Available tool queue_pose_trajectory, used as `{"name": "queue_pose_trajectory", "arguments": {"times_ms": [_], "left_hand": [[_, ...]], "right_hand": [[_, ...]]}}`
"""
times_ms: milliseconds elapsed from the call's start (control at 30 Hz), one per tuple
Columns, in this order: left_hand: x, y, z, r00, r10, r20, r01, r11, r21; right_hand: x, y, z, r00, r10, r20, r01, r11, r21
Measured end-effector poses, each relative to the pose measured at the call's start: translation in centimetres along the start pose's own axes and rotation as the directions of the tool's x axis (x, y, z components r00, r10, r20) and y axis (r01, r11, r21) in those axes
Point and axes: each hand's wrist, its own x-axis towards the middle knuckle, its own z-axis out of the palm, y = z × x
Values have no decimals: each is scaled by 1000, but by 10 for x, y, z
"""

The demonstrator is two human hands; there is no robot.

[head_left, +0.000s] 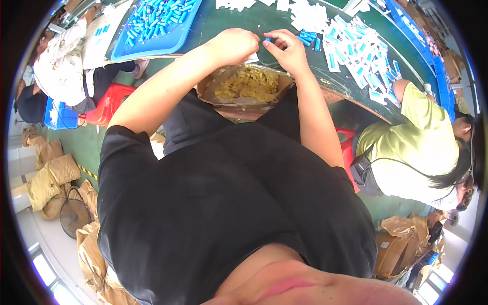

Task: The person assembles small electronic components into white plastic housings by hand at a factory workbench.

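Note:
Both my hands meet over the near edge of the green table. My left hand (236,47) is closed, fingertips pinched together; what it grips is hidden, though a small white piece (252,58) shows just below it. Between thumb and fingers my right hand (288,51) pinches a small blue battery cell (268,39), with a thin dark wire (260,30) rising near it. Beside my right hand lies a little group of loose blue cells (308,37). Below my hands, at my lap, is an open cardboard box (239,108) holding many small yellow pieces (246,84).
A blue tray (147,54) full of blue cells stands left on the table. White holders (307,18) lie ahead; a spread of white holders with blue cells (356,51) covers the right. Co-workers sit at left (63,58) and right (406,140).

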Motion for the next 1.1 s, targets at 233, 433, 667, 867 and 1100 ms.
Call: {"name": "queue_pose_trajectory", "arguments": {"times_ms": [233, 433, 667, 867, 1100], "left_hand": [[2, -3, -4, 987, 159, -14, -160, 987, -12], [-8, -16, 8, 984, 120, -133, -134, 985, -104], [-25, -20, 22, 847, -146, -512, -121, 884, -452], [-78, 12, 48, 789, -475, -390, -536, -222, -814], [-135, 30, 131, 905, -374, 205, -114, -674, -730]], "right_hand": [[0, 3, -2, 1000, -10, -21, 10, 1000, -1], [1, 8, -3, 999, -45, -26, 46, 999, 21], [3, 9, -6, 994, -46, 98, 31, 988, 150], [0, -3, -4, 965, -215, 150, 216, 976, 10], [3, -4, -1, 920, -239, 309, 302, 937, -174]]}}
